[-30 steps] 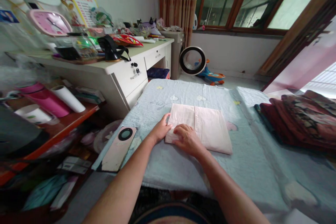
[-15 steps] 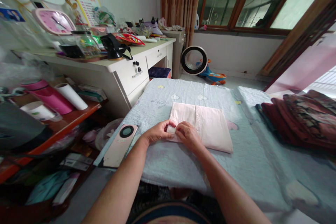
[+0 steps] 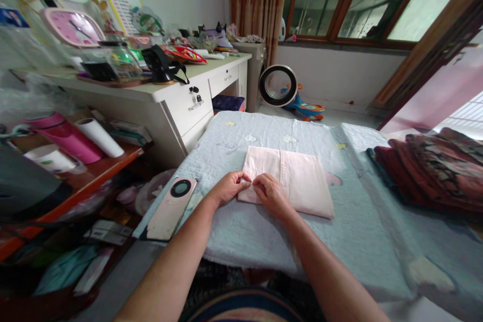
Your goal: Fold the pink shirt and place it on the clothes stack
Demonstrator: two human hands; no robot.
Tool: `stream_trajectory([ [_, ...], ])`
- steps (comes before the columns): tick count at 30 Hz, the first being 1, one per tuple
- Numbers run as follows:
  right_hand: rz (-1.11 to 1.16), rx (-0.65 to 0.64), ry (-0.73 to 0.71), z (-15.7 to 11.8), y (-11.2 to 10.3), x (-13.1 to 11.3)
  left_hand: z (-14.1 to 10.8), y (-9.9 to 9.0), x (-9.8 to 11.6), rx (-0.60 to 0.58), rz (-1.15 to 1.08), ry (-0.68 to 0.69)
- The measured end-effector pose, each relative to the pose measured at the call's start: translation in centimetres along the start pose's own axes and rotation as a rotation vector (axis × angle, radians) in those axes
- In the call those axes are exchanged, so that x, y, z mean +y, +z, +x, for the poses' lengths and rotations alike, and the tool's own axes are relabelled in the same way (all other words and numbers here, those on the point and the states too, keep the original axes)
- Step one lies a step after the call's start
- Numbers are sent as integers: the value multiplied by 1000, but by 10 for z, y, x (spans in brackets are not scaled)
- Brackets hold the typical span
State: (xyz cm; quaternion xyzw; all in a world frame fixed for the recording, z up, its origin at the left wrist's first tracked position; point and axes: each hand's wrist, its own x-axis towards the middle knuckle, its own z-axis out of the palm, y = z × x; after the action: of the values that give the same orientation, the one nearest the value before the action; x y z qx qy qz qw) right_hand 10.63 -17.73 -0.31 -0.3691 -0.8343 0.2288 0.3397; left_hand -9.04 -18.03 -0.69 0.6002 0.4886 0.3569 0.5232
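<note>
A folded pale pink garment lies flat on the light blue bed cover, with a stitched band running across its middle. At its left edge, my left hand pinches the cloth between thumb and fingers. My right hand rests on the garment just beside it, its fingers bent and drawn together on the same bit of cloth. The fingertips of both hands almost meet, and they hide the cloth between them. To the left of my left forearm lies a pink phone with a round black camera ring.
A stack of dark red folded clothes sits on the right. At the left stand a cream desk crowded with things and an orange-edged shelf holding a pink bottle. A washing machine has its round door open.
The pale flap of cloth that stood out between my hands no longer shows. My left fingers have closed in toward the right hand. The garment stays in place.
</note>
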Motion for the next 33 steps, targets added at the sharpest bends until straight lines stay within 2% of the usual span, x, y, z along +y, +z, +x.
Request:
stream_trajectory([
  [6,-6,-63,-22,-3,-2,0,4,0,-7,-21,-48,12],
  [16,-279,-57,135,3,4,-14,2,2,-2,-3,15,54],
  [20,-291,-78,127,4,3,-13,-1,2,1,9,51,79],
  [24,-303,-88,114,4,2,-12,-7,2,2,-8,30,43],
  [27,-314,-94,117,4,2,-11,-11,4,3,47,66,75],
  [33,-296,-93,115,4,3,-10,-12,8,5,193,286,115],
])
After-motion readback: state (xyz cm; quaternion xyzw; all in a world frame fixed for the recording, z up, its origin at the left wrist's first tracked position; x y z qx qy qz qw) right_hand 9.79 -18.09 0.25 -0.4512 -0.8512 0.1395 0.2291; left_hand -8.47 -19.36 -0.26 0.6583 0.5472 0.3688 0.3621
